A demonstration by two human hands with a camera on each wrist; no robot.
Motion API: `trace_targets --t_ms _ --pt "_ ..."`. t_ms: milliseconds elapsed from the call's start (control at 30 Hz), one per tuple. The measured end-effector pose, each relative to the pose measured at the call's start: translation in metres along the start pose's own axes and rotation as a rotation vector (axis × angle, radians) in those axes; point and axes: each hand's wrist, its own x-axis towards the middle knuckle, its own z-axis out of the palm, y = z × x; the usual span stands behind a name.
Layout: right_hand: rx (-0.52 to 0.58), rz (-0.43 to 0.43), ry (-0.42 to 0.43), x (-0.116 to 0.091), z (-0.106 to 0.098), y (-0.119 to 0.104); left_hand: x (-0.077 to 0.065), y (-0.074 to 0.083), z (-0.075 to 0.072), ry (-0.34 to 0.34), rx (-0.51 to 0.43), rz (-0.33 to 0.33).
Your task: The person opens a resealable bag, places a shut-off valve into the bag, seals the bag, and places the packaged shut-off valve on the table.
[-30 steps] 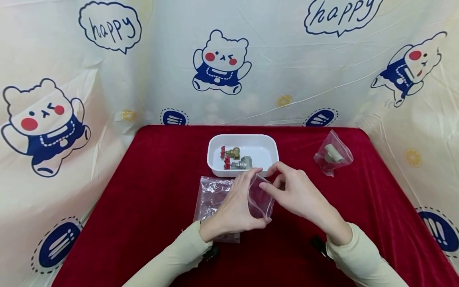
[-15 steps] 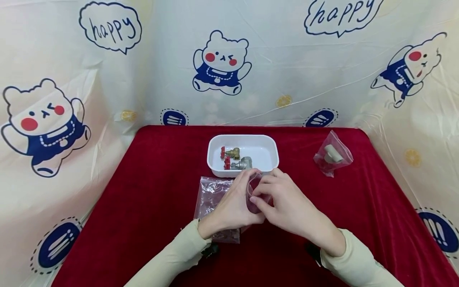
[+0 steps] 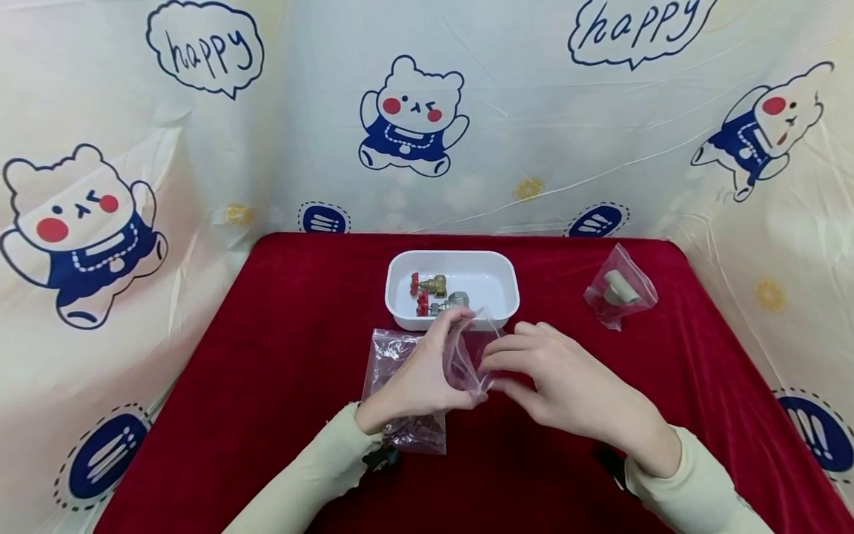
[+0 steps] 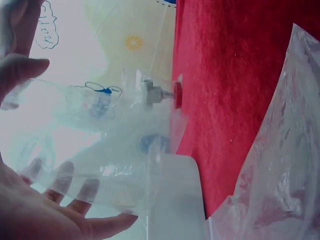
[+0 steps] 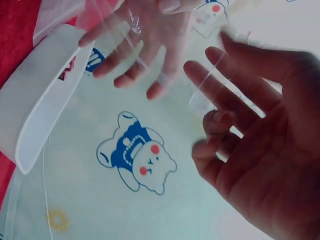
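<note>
A person in pale sleeves (image 3: 300,482) is working with both hands over a worktop (image 3: 280,386) draped in red velvety cloth. The left hand (image 3: 416,378) is curving its thumb and fingers around a clear plastic bag (image 3: 463,360) at the centre, holding it up off the cloth. The right hand (image 3: 567,378) is reaching in from 3 o'clock, its thumb and index fingertip standing apart beside the bag's edge; whether they are touching the film is unclear.

At 12 o'clock from the held bag, a white rectangular tray (image 3: 490,285) is carrying two valves, both pointing their red handles toward 9 o'clock: a brass valve (image 3: 437,285) and, nearer the person, a silver-coloured valve (image 3: 457,300). At 8 o'clock, a flat zip-lock bag (image 3: 387,360) is lying partly beneath the left forearm and hand. At 2 o'clock, well apart, another clear bag (image 3: 640,293) is enclosing a pale pipe fitting (image 3: 620,285). Behind everything, a curtain (image 3: 440,208) is showing winking cartoon bears in blue.
</note>
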Motion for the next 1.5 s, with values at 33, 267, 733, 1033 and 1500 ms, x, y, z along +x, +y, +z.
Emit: trace_targets --t_ms 33,267,733,1033,1500 --pt "0.001 -0.015 -0.019 0.000 0.000 0.001 0.000 0.001 0.000 -0.013 -0.005 0.008" --pt "0.039 -0.038 -0.151 0.001 0.008 0.003 -0.002 0.007 0.004 -0.072 -0.044 -0.030" --pt "0.058 -0.001 -0.218 0.004 0.011 0.008 0.000 0.004 0.001 -0.079 -0.087 -0.053" --pt "0.067 0.022 -0.272 0.005 0.019 0.006 0.000 0.004 0.005 -0.086 -0.145 -0.044" --pt "0.051 0.043 -0.194 0.003 0.017 0.012 0.009 0.004 -0.012 -0.103 -0.146 0.033"
